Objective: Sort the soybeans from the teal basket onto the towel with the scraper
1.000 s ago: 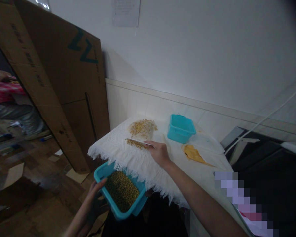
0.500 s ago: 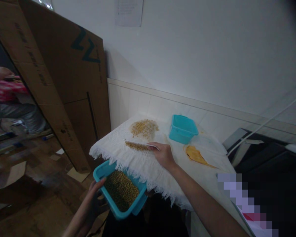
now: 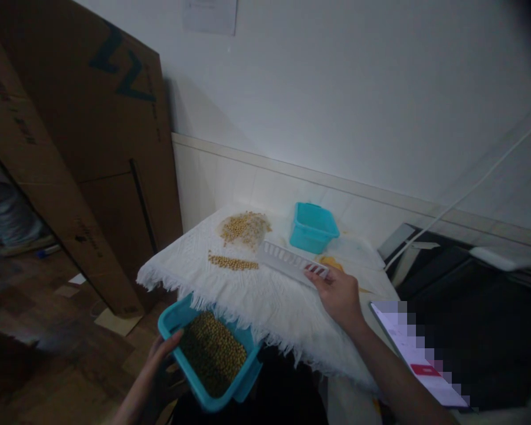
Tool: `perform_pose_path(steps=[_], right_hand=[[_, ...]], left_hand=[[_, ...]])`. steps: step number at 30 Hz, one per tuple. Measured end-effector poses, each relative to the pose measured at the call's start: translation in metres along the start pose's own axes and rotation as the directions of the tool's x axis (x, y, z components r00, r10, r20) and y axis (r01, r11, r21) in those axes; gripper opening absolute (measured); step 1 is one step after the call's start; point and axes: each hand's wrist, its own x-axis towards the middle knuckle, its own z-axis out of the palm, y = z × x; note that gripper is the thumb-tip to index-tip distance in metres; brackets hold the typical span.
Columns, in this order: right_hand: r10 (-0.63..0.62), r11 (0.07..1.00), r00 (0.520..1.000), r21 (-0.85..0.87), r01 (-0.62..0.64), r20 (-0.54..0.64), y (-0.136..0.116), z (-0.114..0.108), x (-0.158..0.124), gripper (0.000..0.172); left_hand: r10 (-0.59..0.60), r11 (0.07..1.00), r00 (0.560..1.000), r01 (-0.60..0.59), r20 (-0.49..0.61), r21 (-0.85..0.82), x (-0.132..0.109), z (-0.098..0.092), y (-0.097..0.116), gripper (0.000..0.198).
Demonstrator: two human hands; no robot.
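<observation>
My left hand (image 3: 159,361) grips the left rim of a blue plastic bin (image 3: 189,381), thumb over the edge. Yellow beans (image 3: 223,342) fill part of that bin, with a darker greenish area on the left side. The bin is held just below the fringed edge of a white tablecloth (image 3: 172,264). In my right hand (image 3: 343,298) is a white slotted plastic strip (image 3: 285,262), pinched at its right end above the cloth. Left of the strip lies a narrow row of yellow beans (image 3: 233,263). Behind the row sits a looser pile of beans (image 3: 244,228).
A second blue bin (image 3: 312,239) stands at the back of the table. A yellow flat piece (image 3: 331,261) lies partly behind my right hand. A tall cardboard box (image 3: 84,147) rises on the left. A lit screen (image 3: 398,330) and dark objects are at the right.
My right hand has moved right with the slotted strip, away from the bean row, and its slotted face now shows. The view has shifted right. My left hand still holds the bin.
</observation>
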Motion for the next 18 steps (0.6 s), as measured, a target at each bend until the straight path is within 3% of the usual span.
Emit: perform_pose_path(steps=[3,7,13,18], right_hand=[[0.003,0.998,1.000,-0.063,-0.004,-0.025,0.006,-0.007,-0.007,0.027],[0.039,0.995,0.999,-0.094,-0.036,0.029,-0.001,-0.005,-0.006,0.031],[0.069,0.996,0.996,-0.065,-0.065,0.063,-0.015,-0.006,-0.019,0.035],[0.085,0.995,0.996,-0.048,-0.083,0.041,-0.021,-0.010,-0.029,0.034]], left_hand=[[0.004,1.000,1.000,-0.004,-0.003,0.012,0.004,0.000,-0.001,0.085],[-0.010,1.000,1.000,0.010,0.007,0.011,0.007,-0.001,-0.004,0.092],[0.040,0.999,0.999,-0.039,0.021,-0.008,0.005,0.001,-0.006,0.085],[0.044,0.999,0.998,-0.043,0.036,-0.003,-0.003,0.004,-0.002,0.094]])
